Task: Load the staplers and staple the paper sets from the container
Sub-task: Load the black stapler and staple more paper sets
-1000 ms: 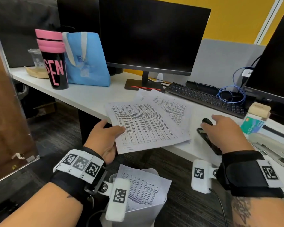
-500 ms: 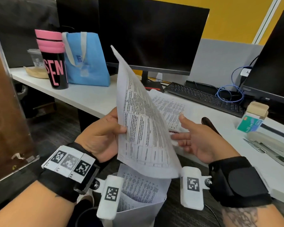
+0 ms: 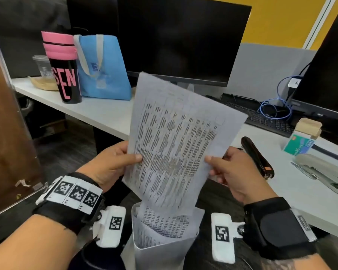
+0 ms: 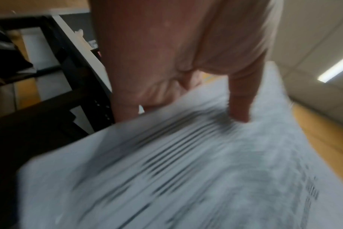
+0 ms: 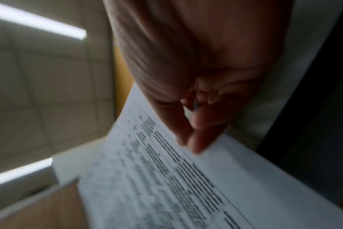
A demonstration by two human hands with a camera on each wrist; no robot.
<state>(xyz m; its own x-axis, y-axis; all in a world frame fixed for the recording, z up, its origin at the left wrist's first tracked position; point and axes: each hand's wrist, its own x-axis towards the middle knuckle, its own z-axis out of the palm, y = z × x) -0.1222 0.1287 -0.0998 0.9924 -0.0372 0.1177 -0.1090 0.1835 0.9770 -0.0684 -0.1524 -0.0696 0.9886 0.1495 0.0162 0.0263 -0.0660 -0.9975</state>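
Head view: a paper set (image 3: 176,141) is held upright above the counter (image 3: 105,114) edge, pinched at its sides by the left hand (image 3: 113,164) and right hand (image 3: 232,172). No staple can be made out on it. A black stapler (image 3: 257,156) and a grey stapler (image 3: 324,172) are laid on the counter, beside a staple box (image 3: 299,146). More sheets are left in the white container (image 3: 164,248) below.

Left wrist view: thumb pressed on blurred paper.

Right wrist view: sheet edge pinched between fingertips (image 5: 198,144).
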